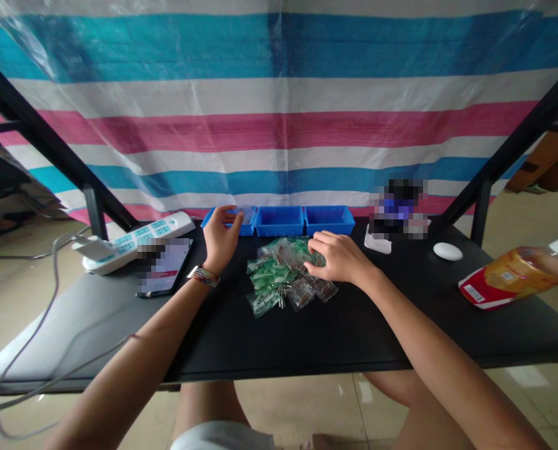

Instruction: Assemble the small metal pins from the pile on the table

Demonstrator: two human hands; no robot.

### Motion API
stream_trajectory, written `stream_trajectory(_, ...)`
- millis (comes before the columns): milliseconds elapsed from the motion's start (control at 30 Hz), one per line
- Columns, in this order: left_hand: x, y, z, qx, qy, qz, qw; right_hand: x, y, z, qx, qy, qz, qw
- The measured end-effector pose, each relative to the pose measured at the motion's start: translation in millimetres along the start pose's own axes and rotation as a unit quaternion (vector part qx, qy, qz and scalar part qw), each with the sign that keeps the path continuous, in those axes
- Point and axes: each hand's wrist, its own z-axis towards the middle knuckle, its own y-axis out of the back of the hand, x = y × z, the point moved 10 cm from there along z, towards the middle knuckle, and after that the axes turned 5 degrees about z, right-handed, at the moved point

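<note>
My left hand [223, 237] is closed, thumb against fingers, on a small clear plastic bag [247, 214] above the leftmost blue bin [241, 229]. Its contents do not show clearly. A heap of small clear bags [272, 275] lies mid-table, some with green pieces, others with brownish or metal pin-like parts. At the heap's right side my right hand [339, 256] has its fingers curled and thumb bent in, touching the bags; what sits between the fingertips is not clear. Behind the heap stand the middle blue bin [279, 230] and the right blue bin [330, 229] in a row.
On the left are a power strip [133, 245] with a plugged-in charger, grey cables [54, 300] and a phone [169, 269]. A white case [378, 242], a white oval object [447, 252] and a drink bottle [513, 278] stand right. Striped sheeting [279, 131] hangs behind.
</note>
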Motion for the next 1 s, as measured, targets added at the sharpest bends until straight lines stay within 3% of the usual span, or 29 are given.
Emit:
stream_trajectory(167, -10, 16.1, 1, -0.044, -0.071, 0.168, 0.982, -3, -8, -2, 0.040, 0.008, 0.009, 0.999)
stream_trajectory(267, -22, 15.6, -3, -0.052, -0.104, 0.175, 0.978, -3, -12, 0, 0.036, 0.020, 0.003, 0.999)
stream_trajectory(367, -39, 5.4, -11, -0.025, -0.159, 0.167, 0.973, 0, -14, 1, 0.024, 0.039, -0.015, 0.999)
stream_trajectory(467, -57, -5.6, -23, 0.010, -0.223, 0.158, 0.962, -5, -6, 2, -0.026, 0.016, -0.018, 0.999)
stream_trajectory(567, -79, -19.3, -40, 0.073, -0.293, 0.147, 0.942, -23, 10, 0, -0.121, -0.065, 0.058, 0.989)
stream_trajectory(633, -95, -28.4, -53, 0.125, -0.336, 0.129, 0.924, -39, 13, -3, -0.178, -0.124, 0.188, 0.958)
stream_trajectory(667, -104, -30.7, -58, 0.143, -0.352, 0.114, 0.918, -47, 9, -4, -0.193, -0.154, 0.275, 0.929)
stream_trajectory(767, -128, -35.4, -76, 0.183, -0.410, 0.071, 0.891, -60, -23, -4, -0.177, -0.231, 0.529, 0.797)
stream_trajectory(833, -139, -37.7, -87, 0.200, -0.448, 0.060, 0.869, -53, -42, -2, -0.143, -0.252, 0.627, 0.723)
stream_trajectory(900, -143, -38.7, -92, 0.209, -0.461, 0.052, 0.861, -43, -53, 0, -0.114, -0.256, 0.675, 0.683)
stream_trajectory(1000, -141, -37.3, -91, 0.212, -0.437, 0.029, 0.874, -32, -56, 1, -0.090, -0.252, 0.692, 0.671)
